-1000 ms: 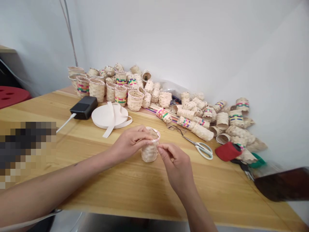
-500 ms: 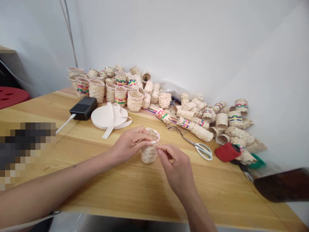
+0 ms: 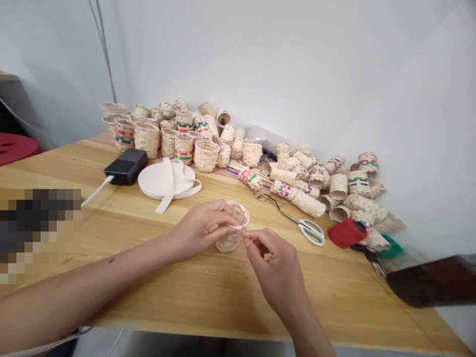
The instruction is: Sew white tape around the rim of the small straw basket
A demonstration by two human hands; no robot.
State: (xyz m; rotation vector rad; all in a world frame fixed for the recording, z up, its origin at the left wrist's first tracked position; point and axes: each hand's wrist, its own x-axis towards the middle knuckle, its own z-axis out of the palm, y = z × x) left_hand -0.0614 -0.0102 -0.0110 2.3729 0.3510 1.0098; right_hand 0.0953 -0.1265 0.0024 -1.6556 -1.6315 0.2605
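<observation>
Pale and woven, a small basket (image 3: 227, 243) leans slightly at the middle of the counter (image 3: 178, 297), left of the scissors (image 3: 311, 231). The left hand (image 3: 208, 224) clasps its rim between thumb and fingers; the right hand (image 3: 277, 258) pinches a thin strand (image 3: 244, 230) just beside it.

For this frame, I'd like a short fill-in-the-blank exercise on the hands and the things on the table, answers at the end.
1. The left hand holds the small woven basket by its ____.
2. The right hand has its thumb and ____ finger together close beside the basket.
3. The thread spool to the right of the scissors is ____ in colour.
4. The cable running to the black box-shaped device is ____ in colour.

Missing words: rim; index; red; white.
</observation>
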